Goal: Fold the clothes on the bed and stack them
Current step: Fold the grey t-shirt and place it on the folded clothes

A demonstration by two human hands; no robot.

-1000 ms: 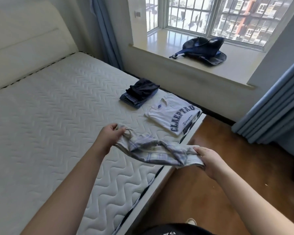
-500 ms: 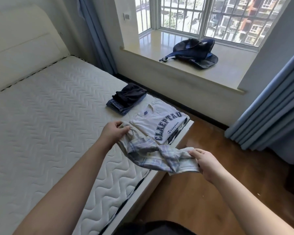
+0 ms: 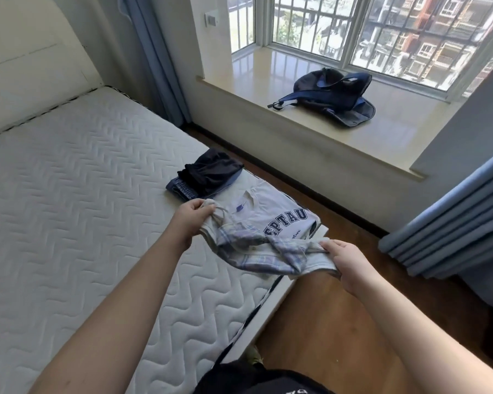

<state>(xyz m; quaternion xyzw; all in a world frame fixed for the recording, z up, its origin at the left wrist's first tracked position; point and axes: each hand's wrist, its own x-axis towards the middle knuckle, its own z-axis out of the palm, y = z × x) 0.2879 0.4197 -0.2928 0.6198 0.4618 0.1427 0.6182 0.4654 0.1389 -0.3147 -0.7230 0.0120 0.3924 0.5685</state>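
Here, both hands are gripping a plaid shirt above the bed's edge, left hand and right hand at opposite ends, over a folded T-shirt beside dark folded clothes.

Not much of the person shows, just two arms and a bit of torso. Both forearms are bare all the way down, no sleeves, no watch, no rings or bands on the left hand or the right hand. At the bottom edge there's a black top with a scrap of white lettering on it, too cropped to read.
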